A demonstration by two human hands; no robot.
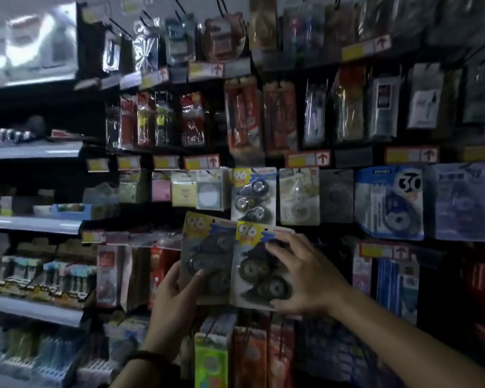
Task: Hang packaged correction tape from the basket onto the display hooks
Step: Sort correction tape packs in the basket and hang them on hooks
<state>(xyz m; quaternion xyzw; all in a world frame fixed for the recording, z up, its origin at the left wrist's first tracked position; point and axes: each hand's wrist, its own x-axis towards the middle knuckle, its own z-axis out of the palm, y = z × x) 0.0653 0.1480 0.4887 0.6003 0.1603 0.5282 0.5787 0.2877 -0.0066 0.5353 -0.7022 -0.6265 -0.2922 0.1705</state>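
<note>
Landmark: hung pack, a "96" correction tape card on a hook of the display wall; three dark dispensers stacked in its clear blister.
Left pack: same "96" card, just below the hung pack and slightly left, tilted a little; dispensers inside are dim, and I cannot count them.
Right pack: directly below the hung pack, its left edge overlapping the left pack; three dispensers show in the blister.
Left hand: below-left of the hung pack, grips the left pack at its lower left corner, thumb on the front.
Right hand: below-right of the hung pack, holds the right pack, fingers spread wide across the blister, thumb at the bottom edge.
Wristband: dark, on the left wrist.
Price tag: yellow with a red arrow, above-right of the hung pack.
Blue pack: marked "30", well to the right of the hung pack.
Shelf: far left of the hung pack; contents blurred.
</note>
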